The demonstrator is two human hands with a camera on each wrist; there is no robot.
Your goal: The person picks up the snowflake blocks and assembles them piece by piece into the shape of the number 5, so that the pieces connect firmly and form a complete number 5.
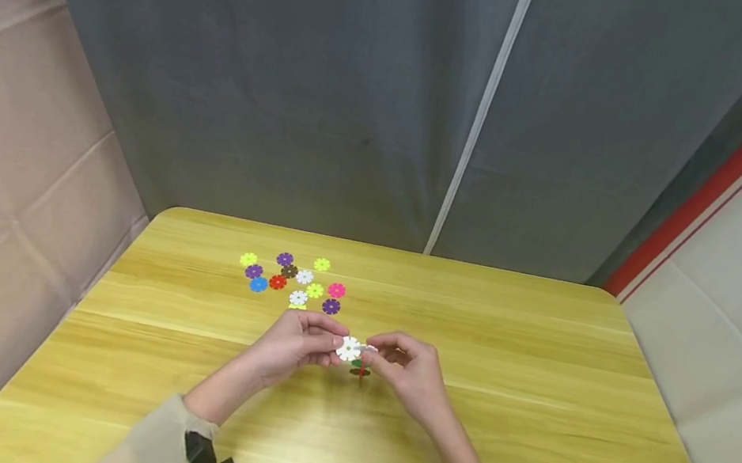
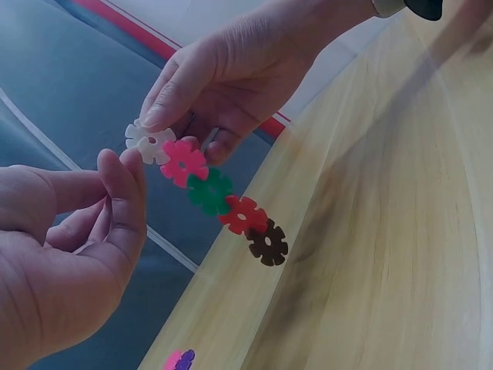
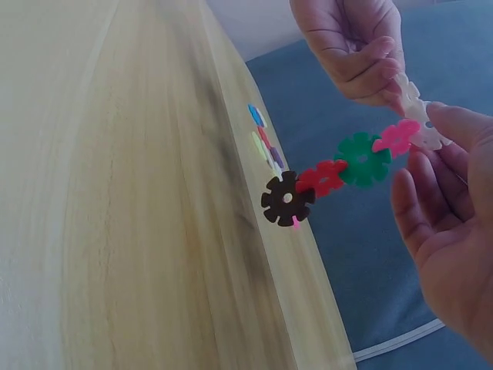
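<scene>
Chain pinched between both hands

Chain of snowflake discs — white, pink, green, red, brown — hanging above table

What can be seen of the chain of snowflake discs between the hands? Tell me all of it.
The chain of snowflake discs is made of flat, notched plastic-looking pieces slotted edge to edge, each turned crosswise to the next: white at the top, then pink, green, red and dark brown at the free end. It hangs in the air above the wooden table, slanting down, touching no surface. The right hand pinches the white end; the left hand meets that end too. Loose discs lie farther back.
</scene>
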